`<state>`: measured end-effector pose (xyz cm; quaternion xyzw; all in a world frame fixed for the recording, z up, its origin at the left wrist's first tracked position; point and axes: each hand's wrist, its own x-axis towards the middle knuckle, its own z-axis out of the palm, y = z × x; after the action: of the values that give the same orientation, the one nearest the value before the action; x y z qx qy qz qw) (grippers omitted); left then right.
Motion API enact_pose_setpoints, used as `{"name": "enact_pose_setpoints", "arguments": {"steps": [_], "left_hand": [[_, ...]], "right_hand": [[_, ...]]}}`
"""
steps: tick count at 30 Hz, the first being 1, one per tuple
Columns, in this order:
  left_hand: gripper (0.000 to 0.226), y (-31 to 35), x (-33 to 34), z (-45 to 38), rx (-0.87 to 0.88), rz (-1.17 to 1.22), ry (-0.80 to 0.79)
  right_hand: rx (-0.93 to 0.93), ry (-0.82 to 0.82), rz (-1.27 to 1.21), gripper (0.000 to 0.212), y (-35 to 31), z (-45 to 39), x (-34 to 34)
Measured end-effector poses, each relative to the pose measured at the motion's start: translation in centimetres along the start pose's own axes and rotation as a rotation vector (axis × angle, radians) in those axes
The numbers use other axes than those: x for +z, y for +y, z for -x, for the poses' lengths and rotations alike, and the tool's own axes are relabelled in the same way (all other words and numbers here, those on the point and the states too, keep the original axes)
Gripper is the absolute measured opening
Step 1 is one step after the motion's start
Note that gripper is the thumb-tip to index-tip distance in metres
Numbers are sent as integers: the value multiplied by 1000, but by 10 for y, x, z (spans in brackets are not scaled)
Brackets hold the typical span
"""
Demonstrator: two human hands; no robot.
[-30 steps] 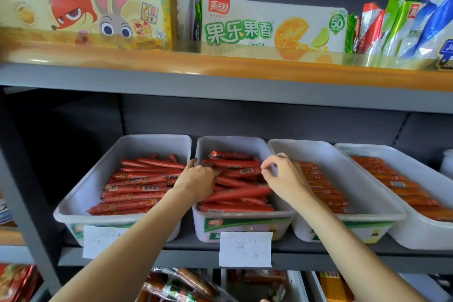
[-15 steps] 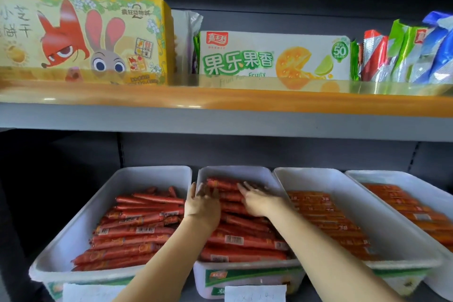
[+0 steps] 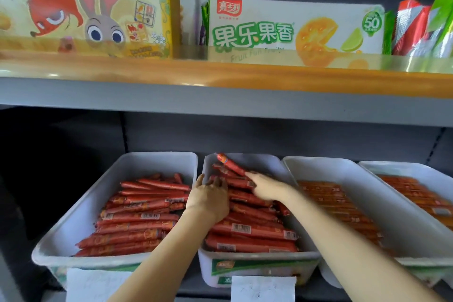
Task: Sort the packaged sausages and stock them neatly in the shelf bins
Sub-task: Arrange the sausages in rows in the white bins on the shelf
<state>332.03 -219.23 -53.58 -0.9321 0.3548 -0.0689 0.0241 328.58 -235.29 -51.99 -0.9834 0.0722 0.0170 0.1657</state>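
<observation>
- Head view is sitting closer to the shelf than half a second ago, so the white plastic bins are filling more of the lower picture and the top shelf boxes are looming larger.
- Since that earlier frame one red plastic-wrapped sausage [image 3: 230,164] is now sticking up slanted at the far end of the second white plastic bin from the left [image 3: 257,256], its upper tip leaning against the back wall; before, the sticks there were lying flat.
- Right hand [image 3: 266,187] is reaching further into the bin than before, fingers stretched forward and only slightly spread, fingertips [image 3: 248,174] touching the lower end of that slanted sausage; whether they are pinching it I cannot tell.
- Left hand [image 3: 208,197] is staying low on the pile of red sausages [image 3: 250,230], palm down, fingers gently curved and lying on the sticks just left of the right fingertips, thumb near the bin's left wall; nothing is visibly gripped.
- Left of the left fingers, the leftmost white bin [image 3: 58,245] is holding more red sausages laid crosswise.
- Right of the right fingers, a third white bin [image 3: 397,225] is holding orange-wrapped sticks.
- Above the fingers, a yellow cartoon-printed box [image 3: 98,7] and a white fruit-biscuit box [image 3: 294,27] are standing on the orange-edged shelf.
</observation>
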Motion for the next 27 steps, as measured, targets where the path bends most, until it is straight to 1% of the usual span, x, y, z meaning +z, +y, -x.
{"name": "enact_pose_setpoints", "arguments": {"steps": [2, 3, 7, 11, 15, 18, 27], "left_hand": [[53, -1, -1, 0, 0, 10, -4], [54, -1, -1, 1, 0, 10, -5], [58, 1, -6, 5, -6, 13, -15], [57, 2, -9, 6, 4, -12, -31], [61, 3, -9, 7, 12, -93, -82], [59, 3, -11, 8, 14, -52, -71], [60, 2, -13, 9, 1, -6, -81]], "right_hand": [[61, 21, -107, 46, -4, -5, -3], [110, 17, -108, 45, -5, -8, -1], [139, 21, -3, 37, -6, -12, 5], [102, 11, -2, 35, -10, -8, 3], [75, -35, -13, 41, -13, -7, 5], [64, -35, -35, 40, -15, -6, 4], [-23, 67, -58, 29, -3, 5, 8]]}}
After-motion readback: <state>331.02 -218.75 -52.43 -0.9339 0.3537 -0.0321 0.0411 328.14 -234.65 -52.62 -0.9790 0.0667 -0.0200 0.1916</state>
